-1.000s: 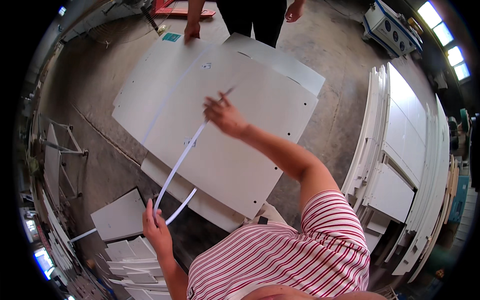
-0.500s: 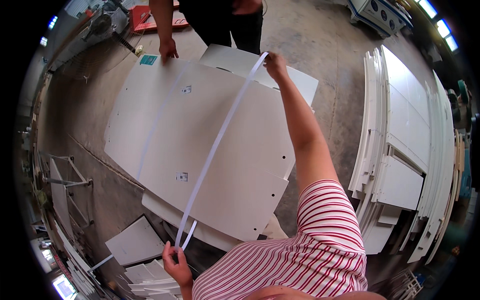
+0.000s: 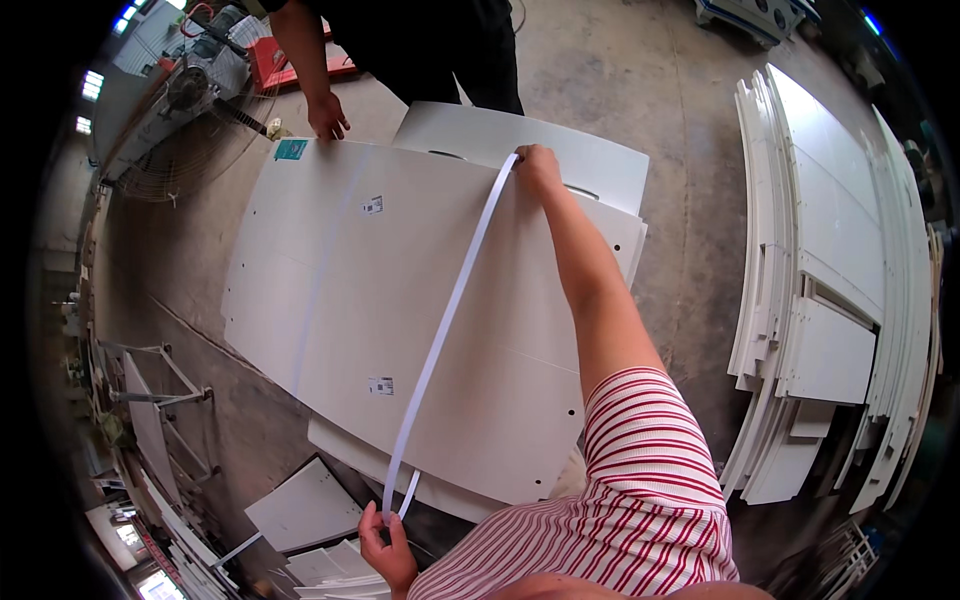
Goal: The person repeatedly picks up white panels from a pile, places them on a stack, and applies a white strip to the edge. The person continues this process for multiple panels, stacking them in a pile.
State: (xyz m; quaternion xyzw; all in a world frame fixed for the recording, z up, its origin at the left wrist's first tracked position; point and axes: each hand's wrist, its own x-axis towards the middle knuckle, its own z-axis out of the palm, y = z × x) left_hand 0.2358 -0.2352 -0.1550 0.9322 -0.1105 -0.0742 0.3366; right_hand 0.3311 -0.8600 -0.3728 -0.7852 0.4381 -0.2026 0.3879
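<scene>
A stack of off-white flat panels (image 3: 400,280) lies before me, with a white strap (image 3: 443,335) running over its top from the far edge to the near edge. At the far edge my right hand (image 3: 540,168) is closed on the strap, its arm stretched across the stack. By the near edge my left hand (image 3: 388,550) pinches the strap's near end, where a second length of strap (image 3: 409,494) comes out beside it. A thinner, fainter strap (image 3: 325,262) crosses the left part of the stack. Two small printed labels and a green one (image 3: 290,149) are stuck on the top panel.
Opposite me stands a person in dark clothes, one hand (image 3: 327,117) at the stack's far left corner. More white panels (image 3: 830,250) are piled at the right. Boards (image 3: 305,505) lie at the lower left, near a metal frame (image 3: 165,396). A fan (image 3: 165,160) stands at far left.
My right hand has come down with the strap to the panels' far edge. The other person's fingers have loosened at the corner. The whole view has shifted slightly.
</scene>
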